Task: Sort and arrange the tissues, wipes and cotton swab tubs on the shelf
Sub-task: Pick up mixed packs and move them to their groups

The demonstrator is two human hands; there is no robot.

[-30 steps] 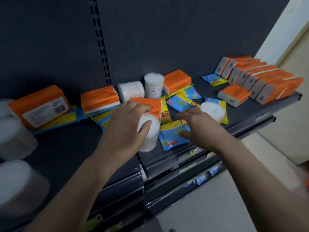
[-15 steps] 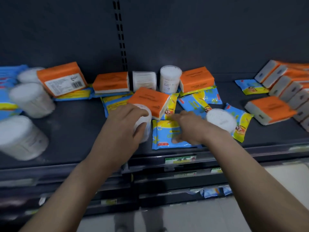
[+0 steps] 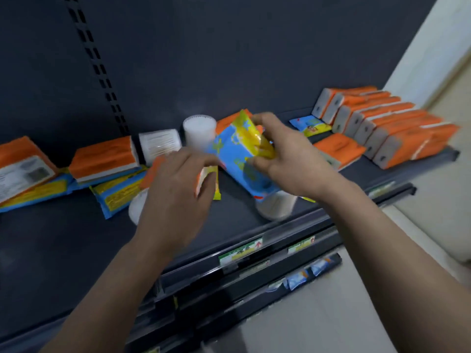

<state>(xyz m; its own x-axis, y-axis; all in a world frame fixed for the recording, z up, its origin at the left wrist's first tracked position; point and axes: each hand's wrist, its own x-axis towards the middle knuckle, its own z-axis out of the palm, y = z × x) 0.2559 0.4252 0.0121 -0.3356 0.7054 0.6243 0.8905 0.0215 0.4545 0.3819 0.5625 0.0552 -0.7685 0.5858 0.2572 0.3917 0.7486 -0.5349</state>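
Lower frame: two bare forearms enter from the bottom edge and reach up to the shelf (image 3: 63,240), a dark deck whose front rail carries two green price labels (image 3: 240,252).

Centre of frame: the left hand (image 3: 178,192) is held palm down over the deck with fingers curled. It covers most of one cotton swab tub (image 3: 136,206), which lies just below and left of it. Whether the left hand grips anything cannot be determined; motion blur obscures the fingertips. The right hand (image 3: 285,161) is closed around one blue-and-yellow wipes pack (image 3: 239,159), lifted clear of the deck and tilted. A second cotton swab tub (image 3: 276,206) stands on the deck directly under that pack.

Left of centre: one wipes pack (image 3: 117,192) lies flat. More wipes packs lie under the orange tissue packs further left; their number cannot be determined.

Rear of shelf, counted left to right:
- two orange tissue packs (image 3: 104,156), each lying on wipes packs;
- two more swab tubs, one on its side (image 3: 159,143) and one upright (image 3: 198,129);
- one wipes pack (image 3: 309,126) lying flat near the back wall;
- one tissue pack (image 3: 340,149) lying flat.

Upper right of frame: a row of about eight tissue packs (image 3: 387,128) stands on edge, side by side and touching.

Visible swab tubs: four.
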